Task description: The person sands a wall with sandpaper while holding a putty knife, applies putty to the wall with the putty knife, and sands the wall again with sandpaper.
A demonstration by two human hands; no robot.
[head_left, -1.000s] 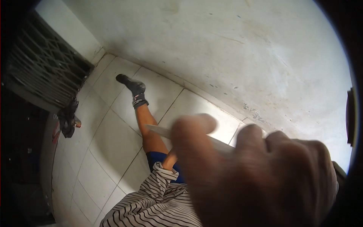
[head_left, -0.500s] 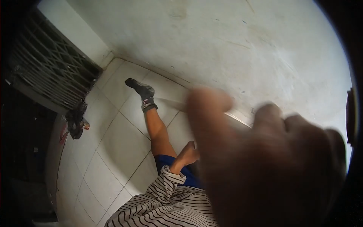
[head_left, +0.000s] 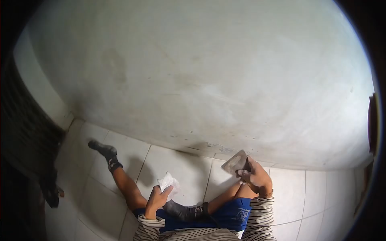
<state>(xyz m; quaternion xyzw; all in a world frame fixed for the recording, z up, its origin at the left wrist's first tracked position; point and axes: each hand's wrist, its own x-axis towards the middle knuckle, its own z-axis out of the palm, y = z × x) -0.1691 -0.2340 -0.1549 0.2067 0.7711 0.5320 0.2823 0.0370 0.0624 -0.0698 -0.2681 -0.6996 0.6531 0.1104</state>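
Observation:
My left hand (head_left: 159,197) is closed on a crumpled white packet (head_left: 168,184), held above the white floor tiles between my legs. On the right, my right hand (head_left: 256,176) grips a flat, thin scraper plate (head_left: 235,162), its blade pointing up and left near the foot of the wall. The plate looks greyish with pale smears. My two hands are apart. Small chipped marks show low on the pale wall (head_left: 201,96), just above the floor edge.
My legs are on the tiled floor (head_left: 181,160), one stretched left with a dark sock (head_left: 105,150), the other folded in front of me. A dark bundle (head_left: 50,188) lies at the far left beside a dark metal gate (head_left: 24,120).
The view has swung toward the wall. My right hand has moved away from the camera, down to the wall's foot. My left hand and the white packet have come into fuller view.

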